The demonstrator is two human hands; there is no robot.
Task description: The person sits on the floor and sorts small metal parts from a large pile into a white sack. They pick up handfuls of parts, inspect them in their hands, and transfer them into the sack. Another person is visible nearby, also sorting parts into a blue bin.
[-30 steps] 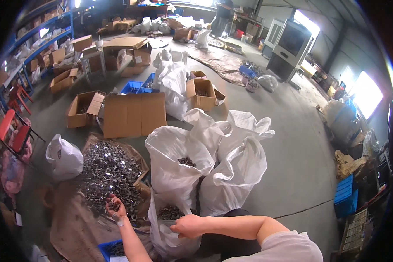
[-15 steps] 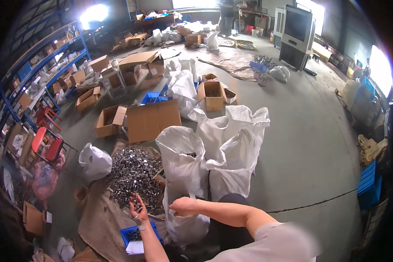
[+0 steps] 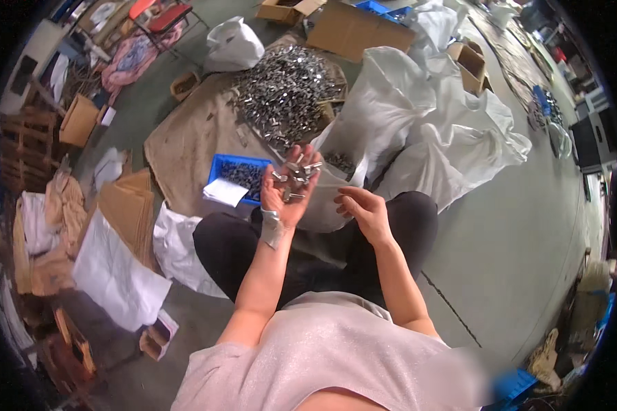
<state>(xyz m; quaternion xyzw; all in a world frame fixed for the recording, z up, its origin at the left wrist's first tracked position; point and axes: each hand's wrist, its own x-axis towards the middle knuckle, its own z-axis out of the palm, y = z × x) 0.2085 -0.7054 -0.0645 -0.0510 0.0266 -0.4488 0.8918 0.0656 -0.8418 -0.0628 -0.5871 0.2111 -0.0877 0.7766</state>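
Observation:
My left hand (image 3: 281, 200) is palm up, fingers slightly curled, with several small shiny metal pieces (image 3: 299, 172) lying across the palm and fingers. A strip of tape wraps its wrist. To its right, my right hand (image 3: 369, 214) is curled, thumb and fingertips together; whether something small is between them I cannot make out. Beyond the left hand spreads a big heap of similar metal parts (image 3: 281, 89) on brown sacking (image 3: 192, 140). A blue tray (image 3: 219, 164) of small dark parts, with white paper (image 3: 224, 192) on its near edge, stands just left of that hand.
Large white woven sacks (image 3: 391, 85) stand beyond my right hand; the nearest holds small parts (image 3: 339, 162). A cardboard box (image 3: 360, 31) sits behind the heap, beside a tied white bag (image 3: 233, 44). Flattened cardboard (image 3: 129, 212) and white sheeting (image 3: 120, 270) lie at left.
The view has tipped down toward my lap. My left hand still holds metal pieces, now spread on the palm in front of me. My right hand has come beside it, its fingers drawn together.

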